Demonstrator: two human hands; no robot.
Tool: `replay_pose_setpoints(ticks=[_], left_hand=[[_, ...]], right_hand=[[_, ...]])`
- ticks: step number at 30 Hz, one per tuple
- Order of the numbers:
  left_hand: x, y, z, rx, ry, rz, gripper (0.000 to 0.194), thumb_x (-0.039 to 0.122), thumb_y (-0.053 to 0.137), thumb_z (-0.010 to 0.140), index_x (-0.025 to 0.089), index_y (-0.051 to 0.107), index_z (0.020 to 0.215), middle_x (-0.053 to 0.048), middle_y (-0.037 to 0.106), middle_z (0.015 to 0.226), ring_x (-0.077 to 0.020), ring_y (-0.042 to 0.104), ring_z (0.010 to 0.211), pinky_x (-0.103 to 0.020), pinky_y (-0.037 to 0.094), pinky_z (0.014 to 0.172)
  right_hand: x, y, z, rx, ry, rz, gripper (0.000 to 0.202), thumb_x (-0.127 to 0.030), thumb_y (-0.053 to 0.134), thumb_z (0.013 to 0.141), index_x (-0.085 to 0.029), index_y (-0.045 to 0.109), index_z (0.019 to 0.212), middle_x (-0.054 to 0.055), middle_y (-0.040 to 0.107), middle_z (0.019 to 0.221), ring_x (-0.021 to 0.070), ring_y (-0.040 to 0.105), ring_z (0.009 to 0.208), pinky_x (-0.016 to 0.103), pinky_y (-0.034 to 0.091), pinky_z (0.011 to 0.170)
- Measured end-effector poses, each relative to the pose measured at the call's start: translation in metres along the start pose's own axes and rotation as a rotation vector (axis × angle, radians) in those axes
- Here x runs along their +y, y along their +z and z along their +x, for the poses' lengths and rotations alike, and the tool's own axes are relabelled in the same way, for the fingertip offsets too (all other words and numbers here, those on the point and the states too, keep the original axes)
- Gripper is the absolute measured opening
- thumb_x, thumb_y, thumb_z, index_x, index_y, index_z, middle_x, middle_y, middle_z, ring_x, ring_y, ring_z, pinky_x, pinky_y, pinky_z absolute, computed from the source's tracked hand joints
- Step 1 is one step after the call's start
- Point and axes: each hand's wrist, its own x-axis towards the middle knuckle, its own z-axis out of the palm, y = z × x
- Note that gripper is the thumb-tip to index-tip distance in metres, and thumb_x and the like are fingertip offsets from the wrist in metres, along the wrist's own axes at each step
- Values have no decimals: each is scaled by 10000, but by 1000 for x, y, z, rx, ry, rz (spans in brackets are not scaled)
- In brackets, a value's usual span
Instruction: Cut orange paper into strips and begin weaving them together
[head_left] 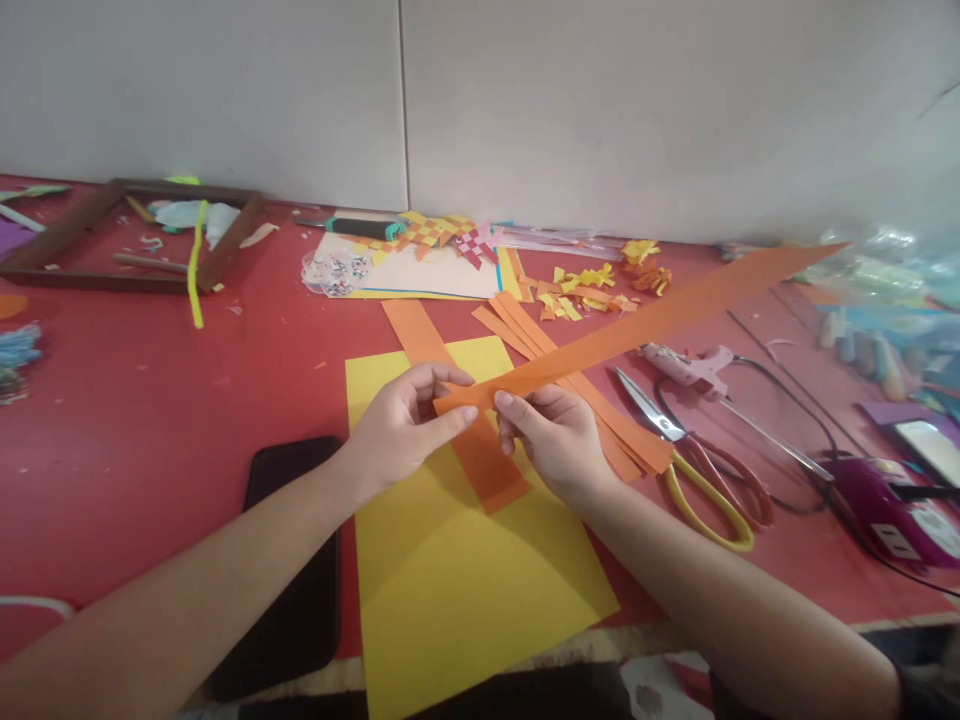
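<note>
Between my two hands stretches a long orange paper strip (645,325), its far end rising to the upper right. My left hand (409,420) pinches its near end between thumb and fingers. Close beside it, my right hand (551,430) grips the same strip with the thumb on top. Beneath the hands lies another orange strip (491,475), partly hidden, across a yellow paper sheet (487,600). Several more orange strips (630,440) lie fanned out just behind my right hand. Scissors (679,440) with one yellow and one red handle rest to the right.
A black phone-like slab (296,570) lies left of the sheet. A pink glue gun (690,370) with its cord and a purple power box (892,510) are at right. Paper scraps (585,290) and a cutter knife (364,229) lie at the back, a brown frame (97,280) at left.
</note>
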Motion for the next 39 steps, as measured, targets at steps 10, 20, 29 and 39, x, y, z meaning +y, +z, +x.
replay_pose_setpoints(ticks=[10, 20, 29, 39], left_hand=[[0, 3, -6, -92, 26, 34, 304, 283, 703, 819, 204, 600, 1094, -58, 710, 1004, -198, 682, 941, -311, 511, 822], [7, 3, -2, 75, -47, -191, 414, 229, 778, 735, 226, 435, 967, 89, 604, 716, -78, 581, 616, -215, 442, 611], [-3, -3, 8, 207, -49, -281, 243, 254, 715, 799, 203, 495, 891, 46, 636, 769, -106, 622, 728, -274, 499, 753], [3, 6, -8, -2, 154, -151, 185, 272, 766, 816, 191, 609, 872, -11, 658, 846, -141, 660, 817, -264, 565, 754]], right_hand=[[0, -4, -2, -142, -74, -111, 226, -403, 767, 798, -181, 726, 779, -28, 626, 556, 89, 544, 427, 235, 457, 440], [-2, -3, 2, 60, -26, -10, 367, -450, 818, 729, -189, 601, 589, -31, 573, 487, 83, 498, 419, 236, 399, 427], [-17, -21, 16, 231, -124, 62, 455, -436, 864, 654, -203, 491, 540, -31, 570, 515, 77, 493, 423, 225, 390, 395], [-15, -5, -6, -191, -165, -187, 192, -402, 775, 769, -219, 765, 827, -6, 682, 641, 99, 553, 457, 253, 490, 440]])
